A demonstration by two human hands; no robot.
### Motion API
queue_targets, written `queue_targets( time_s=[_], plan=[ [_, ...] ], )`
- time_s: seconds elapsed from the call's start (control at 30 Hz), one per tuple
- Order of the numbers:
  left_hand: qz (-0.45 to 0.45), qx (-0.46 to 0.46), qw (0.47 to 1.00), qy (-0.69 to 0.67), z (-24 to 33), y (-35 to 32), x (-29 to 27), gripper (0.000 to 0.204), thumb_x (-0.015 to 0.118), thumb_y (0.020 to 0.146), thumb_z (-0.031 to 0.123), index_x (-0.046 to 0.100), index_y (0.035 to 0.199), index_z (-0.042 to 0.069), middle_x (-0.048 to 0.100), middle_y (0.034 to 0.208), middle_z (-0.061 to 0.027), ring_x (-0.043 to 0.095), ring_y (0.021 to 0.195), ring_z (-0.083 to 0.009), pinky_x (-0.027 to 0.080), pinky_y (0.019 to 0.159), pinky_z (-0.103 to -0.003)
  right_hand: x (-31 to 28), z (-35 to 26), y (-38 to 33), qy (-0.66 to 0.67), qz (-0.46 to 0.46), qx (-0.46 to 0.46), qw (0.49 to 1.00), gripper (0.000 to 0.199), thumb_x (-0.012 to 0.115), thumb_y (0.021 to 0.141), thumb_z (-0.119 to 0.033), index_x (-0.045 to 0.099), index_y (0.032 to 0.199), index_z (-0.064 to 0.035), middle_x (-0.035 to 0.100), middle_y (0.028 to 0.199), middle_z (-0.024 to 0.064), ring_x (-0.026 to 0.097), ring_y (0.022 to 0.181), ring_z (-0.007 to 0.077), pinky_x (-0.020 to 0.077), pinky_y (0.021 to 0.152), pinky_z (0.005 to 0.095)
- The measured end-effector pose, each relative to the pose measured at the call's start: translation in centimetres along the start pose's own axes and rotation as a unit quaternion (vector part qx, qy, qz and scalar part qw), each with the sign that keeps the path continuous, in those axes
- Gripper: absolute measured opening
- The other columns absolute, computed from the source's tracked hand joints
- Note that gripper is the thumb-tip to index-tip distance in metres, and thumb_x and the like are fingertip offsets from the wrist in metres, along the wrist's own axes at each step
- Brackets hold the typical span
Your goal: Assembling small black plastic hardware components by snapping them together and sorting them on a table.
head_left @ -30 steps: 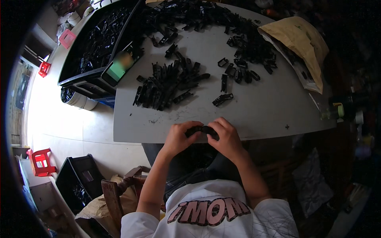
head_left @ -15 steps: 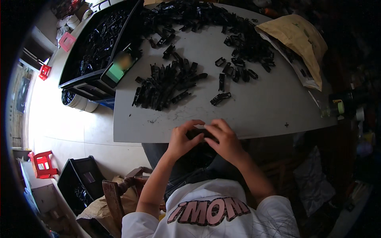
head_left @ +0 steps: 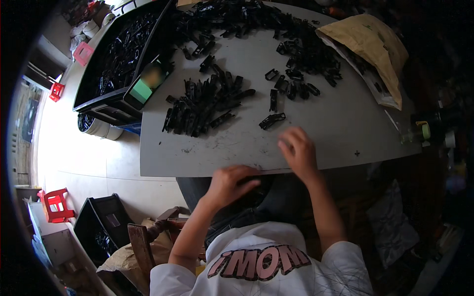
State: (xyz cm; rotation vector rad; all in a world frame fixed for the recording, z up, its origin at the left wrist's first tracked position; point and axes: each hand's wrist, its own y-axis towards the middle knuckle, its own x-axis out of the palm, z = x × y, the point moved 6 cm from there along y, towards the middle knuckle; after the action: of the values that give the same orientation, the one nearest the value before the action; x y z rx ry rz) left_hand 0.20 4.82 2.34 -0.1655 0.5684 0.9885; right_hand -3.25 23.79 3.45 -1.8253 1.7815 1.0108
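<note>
Far side of the table lined with heaped parts, a cluster set nearer; a crate placed left, fronted by a phone; a bag laid right.

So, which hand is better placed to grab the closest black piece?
Probably the right hand. It's out over the table, just short of the nearest black piece. The left hand is farther away, back at the table's near edge.

A small workshop, I'd say: black clip-like parts lie heaped across the grey bench, a black crate at upper left brims with dark pieces, a paper sack slumps at upper right.
</note>
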Motion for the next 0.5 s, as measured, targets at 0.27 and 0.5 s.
queue_targets(
  time_s=[0.27,0.5],
  plan=[
    [0.242,-0.03,0.875,0.419,-2.9,4.6,-5.5,0.034,0.061,0.074,0.007,0.057,0.107,0.008,0.057,0.102,-0.0064,0.053,0.092,-0.0267,0.048,0.069,-0.035,0.9,4.2,3.0,-0.088,0.074,0.018,0.993,0.02,0.064,0.082,-0.008,0.058,0.1,-0.0029,0.055,0.102,0.0106,0.059,0.091,0.0287,0.0488,0.074,0.0363],
    [0.216,-0.048,0.914,0.34,-2.4,4.5,-5.4,0.033,0.062,0.074,0.004,0.059,0.107,0.008,0.057,0.091,-0.0085,0.054,0.093,-0.0268,0.047,0.074,-0.034,-0.5,3.7,-0.7,-0.028,0.065,0.028,0.997,0.018,0.066,0.08,-0.009,0.059,0.095,-0.0009,0.057,0.09,0.0091,0.058,0.069,0.0221,0.0473,0.063,0.0319]
  ],
)
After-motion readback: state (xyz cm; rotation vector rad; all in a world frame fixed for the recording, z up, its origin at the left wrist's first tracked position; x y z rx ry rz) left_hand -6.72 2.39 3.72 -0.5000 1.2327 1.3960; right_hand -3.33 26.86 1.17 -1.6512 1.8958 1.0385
